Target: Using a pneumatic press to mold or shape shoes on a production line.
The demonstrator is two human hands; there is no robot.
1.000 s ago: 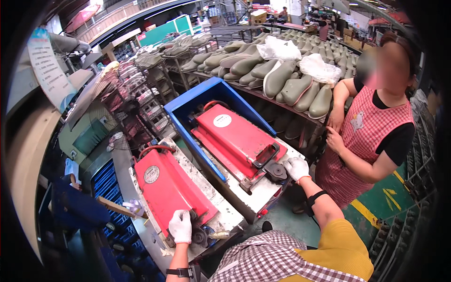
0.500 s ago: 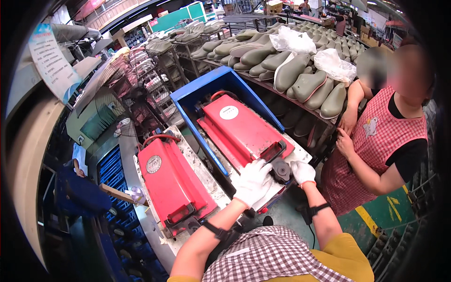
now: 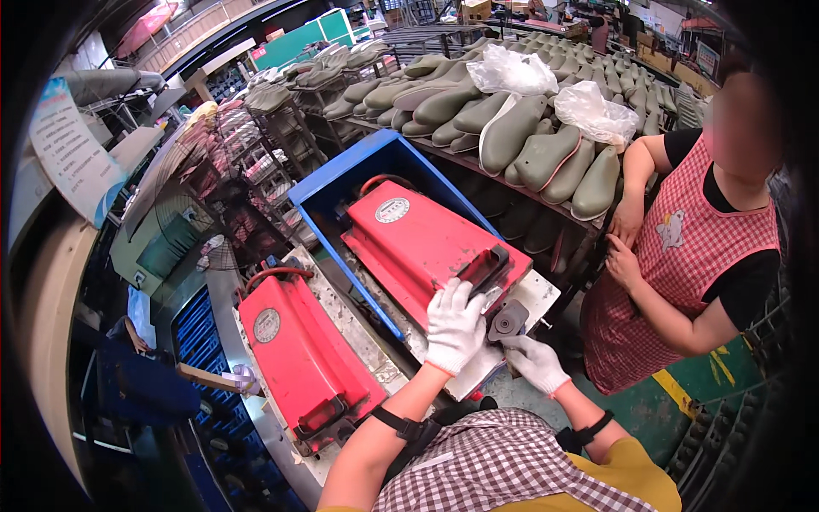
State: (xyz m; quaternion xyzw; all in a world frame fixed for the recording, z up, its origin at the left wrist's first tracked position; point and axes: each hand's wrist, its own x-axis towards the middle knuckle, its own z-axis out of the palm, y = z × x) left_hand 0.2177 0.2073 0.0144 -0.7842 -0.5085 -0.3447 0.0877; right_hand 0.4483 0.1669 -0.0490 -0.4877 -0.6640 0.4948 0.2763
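Note:
Two red box-shaped machine covers stand before me, a right one inside a blue open-ended housing and a left one. My left hand, in a white knit glove, lies with fingers stretched out on the front end of the right cover, beside its black handle. Just right of it is a round black knob on the machine's front. My right hand, also gloved, has its fingers closed together at the knob's lower edge; its thumb is partly hidden.
The blue housing rises around the right machine. Behind it a rack holds many olive-green shoe-shaped pieces and crumpled clear plastic bags. A person in a red checked apron stands close on the right. Blue rollers lie to the left.
My right hand has moved from the knob's right side round to its lower edge. My left hand has shifted up onto the cover's front end. The view has tilted slightly.

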